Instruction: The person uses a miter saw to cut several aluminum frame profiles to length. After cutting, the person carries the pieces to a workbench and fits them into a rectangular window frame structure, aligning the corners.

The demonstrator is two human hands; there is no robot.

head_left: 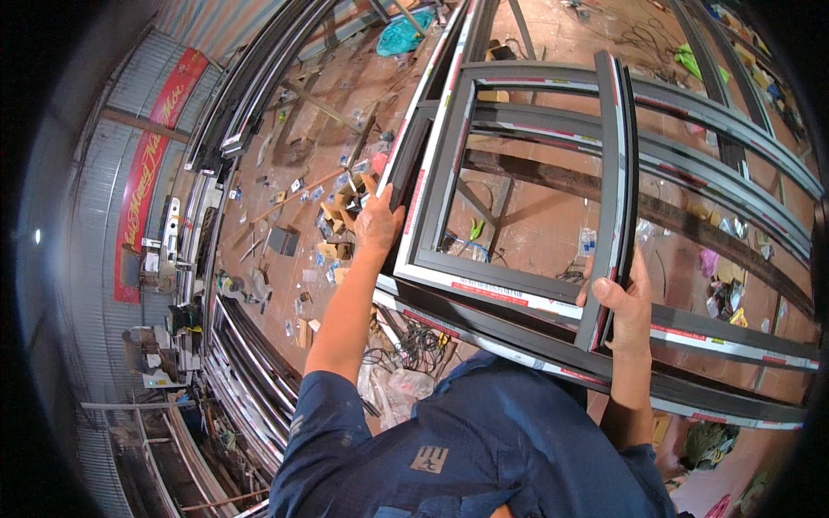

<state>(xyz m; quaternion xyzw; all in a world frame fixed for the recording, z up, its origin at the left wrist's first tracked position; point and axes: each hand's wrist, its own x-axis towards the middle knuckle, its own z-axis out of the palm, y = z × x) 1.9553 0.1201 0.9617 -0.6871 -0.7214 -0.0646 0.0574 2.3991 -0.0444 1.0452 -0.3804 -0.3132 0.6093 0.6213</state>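
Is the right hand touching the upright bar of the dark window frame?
Touching. The head view shows the right hand wrapped around the lower end of the upright bar, fingers curled over its edge with no gap. The left hand grips the frame's left side.

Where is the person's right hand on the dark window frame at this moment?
In the head view, the right hand is at the right of centre, gripping the lower end of the upright bar of the dark window frame, just above the stacked frame rails.
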